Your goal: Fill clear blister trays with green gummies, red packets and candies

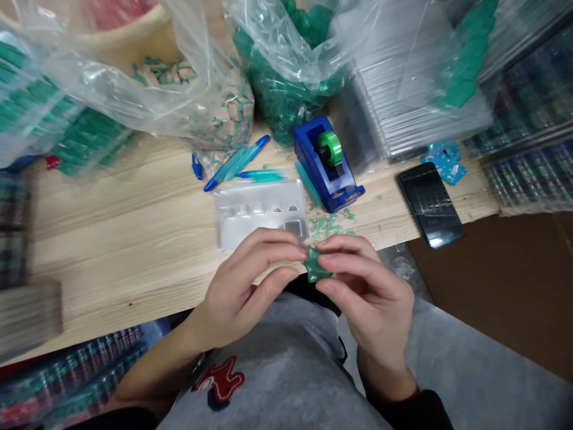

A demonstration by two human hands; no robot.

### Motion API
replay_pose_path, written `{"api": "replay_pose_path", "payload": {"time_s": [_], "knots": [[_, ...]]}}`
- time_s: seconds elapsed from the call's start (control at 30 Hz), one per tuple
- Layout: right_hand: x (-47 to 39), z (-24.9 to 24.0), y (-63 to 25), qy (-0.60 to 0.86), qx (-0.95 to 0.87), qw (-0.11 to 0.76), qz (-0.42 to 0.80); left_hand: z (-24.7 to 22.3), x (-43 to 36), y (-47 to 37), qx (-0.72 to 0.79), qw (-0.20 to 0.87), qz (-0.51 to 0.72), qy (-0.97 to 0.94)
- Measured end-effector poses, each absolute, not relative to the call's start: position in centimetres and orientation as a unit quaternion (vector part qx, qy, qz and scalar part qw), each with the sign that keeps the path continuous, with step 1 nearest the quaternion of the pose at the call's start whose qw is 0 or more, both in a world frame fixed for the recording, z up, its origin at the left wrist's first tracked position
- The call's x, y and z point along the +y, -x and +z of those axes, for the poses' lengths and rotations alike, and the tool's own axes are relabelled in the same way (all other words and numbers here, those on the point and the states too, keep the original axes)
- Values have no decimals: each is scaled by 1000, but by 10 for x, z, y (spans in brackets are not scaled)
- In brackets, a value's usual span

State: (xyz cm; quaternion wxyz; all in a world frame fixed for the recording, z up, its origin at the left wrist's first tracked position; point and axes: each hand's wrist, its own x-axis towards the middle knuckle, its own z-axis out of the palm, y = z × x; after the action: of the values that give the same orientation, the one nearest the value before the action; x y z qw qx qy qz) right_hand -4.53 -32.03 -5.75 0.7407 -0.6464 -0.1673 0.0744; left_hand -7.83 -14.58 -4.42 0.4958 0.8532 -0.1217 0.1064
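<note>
The table (134, 221) is pale matt wood grain; the tray (259, 218) clear glossy plastic; the tape dispenser (326, 164) smooth blue plastic; the phone (430, 203) glossy black.

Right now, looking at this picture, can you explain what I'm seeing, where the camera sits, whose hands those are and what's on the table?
There is no machine here. The one picture comes from a camera worn on a person's head, looking down at their own two bare hands. The left hand and right hand pinch a small green piece between their fingertips, just off the edge of a wooden table. On the table lie a clear plastic tray, blue pens, a blue tape dispenser with a green roll, and a dark phone. Behind them stand plastic bags of green pieces.
</note>
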Motion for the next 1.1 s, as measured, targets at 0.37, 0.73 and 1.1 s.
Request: {"api": "replay_pose_path", "payload": {"time_s": [0.37,0.73,1.1], "knots": [[-321,-59,51,698,-250,667,-64,-43,-153,76,-127,549,139,-814],[-323,-53,52,720,-227,655,-27,-42,-146,74,-115,480,156,-856],[-324,-63,55,739,-257,621,-37,-45,-147,82,-76,646,46,-758]]}}
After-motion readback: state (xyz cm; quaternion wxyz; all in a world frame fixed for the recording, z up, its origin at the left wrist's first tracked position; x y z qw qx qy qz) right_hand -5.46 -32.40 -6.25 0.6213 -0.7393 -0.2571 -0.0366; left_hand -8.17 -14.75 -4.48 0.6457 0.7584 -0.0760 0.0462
